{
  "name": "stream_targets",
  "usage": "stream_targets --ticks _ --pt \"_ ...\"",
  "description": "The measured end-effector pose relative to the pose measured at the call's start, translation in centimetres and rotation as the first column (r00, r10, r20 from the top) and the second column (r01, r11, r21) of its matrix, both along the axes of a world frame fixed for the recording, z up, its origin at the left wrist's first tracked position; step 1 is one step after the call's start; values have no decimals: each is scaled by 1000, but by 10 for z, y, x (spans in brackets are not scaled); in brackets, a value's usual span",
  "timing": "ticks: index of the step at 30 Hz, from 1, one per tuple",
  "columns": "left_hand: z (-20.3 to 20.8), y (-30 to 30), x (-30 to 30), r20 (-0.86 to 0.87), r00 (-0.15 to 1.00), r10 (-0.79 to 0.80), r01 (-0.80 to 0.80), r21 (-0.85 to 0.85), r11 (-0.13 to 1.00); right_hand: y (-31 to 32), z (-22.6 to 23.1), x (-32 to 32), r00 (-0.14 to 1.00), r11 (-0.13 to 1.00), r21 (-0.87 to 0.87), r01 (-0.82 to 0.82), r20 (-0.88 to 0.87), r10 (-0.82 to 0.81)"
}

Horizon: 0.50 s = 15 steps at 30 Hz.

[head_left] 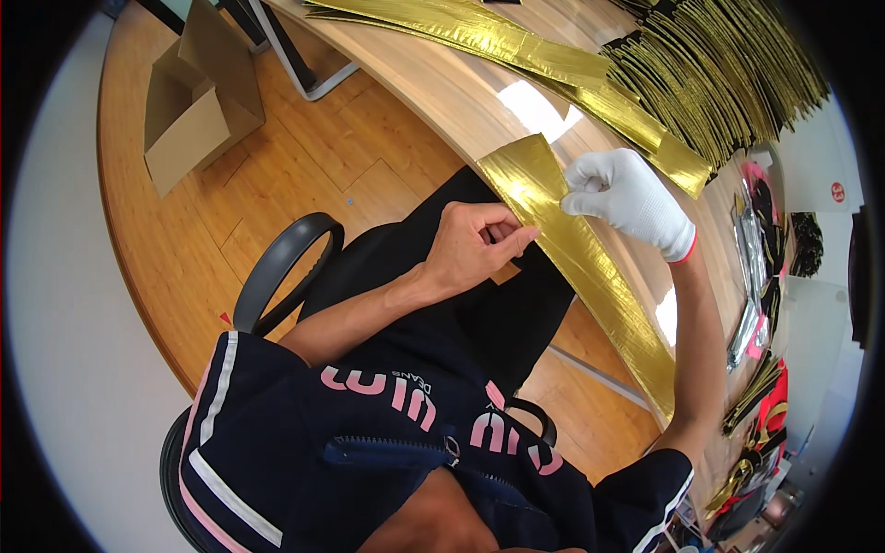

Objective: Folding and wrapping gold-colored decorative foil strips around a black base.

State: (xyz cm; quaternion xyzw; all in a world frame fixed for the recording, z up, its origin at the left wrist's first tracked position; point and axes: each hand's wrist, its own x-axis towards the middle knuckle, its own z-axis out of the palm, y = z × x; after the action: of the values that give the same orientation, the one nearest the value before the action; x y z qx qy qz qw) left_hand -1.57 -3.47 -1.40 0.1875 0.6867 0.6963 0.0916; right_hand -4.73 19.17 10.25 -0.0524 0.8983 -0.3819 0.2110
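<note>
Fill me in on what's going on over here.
A seated person is handling a long gold strip at the edge of a wooden table. The bare left hand pinches one edge of it, and the white-gloved right hand grips the opposite edge. Farther back, other gold strips lie on the table beside a large row of black-and-gold pieces.

Lit brightly, burnt out to white in two glare patches on the table, both just inward of its near edge. Glinting along the creases of the gold strip; sunk almost to detail-less black over the trousers. Fairly crisp toward the centre, softer outward. Bowed strongly along the table's near edge, darkened to black in the outer corners.
</note>
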Motion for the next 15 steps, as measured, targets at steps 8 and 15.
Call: stream_targets --ticks 8,15 --pt "6 3 -1 -128 991 41 -55 -109 993 -3 11 -5 974 959 230 -166 -115 197" --pt "12 0 -2 -270 959 80 -124 -153 980 -1 7 -12 959 927 296 -231 -88 268"
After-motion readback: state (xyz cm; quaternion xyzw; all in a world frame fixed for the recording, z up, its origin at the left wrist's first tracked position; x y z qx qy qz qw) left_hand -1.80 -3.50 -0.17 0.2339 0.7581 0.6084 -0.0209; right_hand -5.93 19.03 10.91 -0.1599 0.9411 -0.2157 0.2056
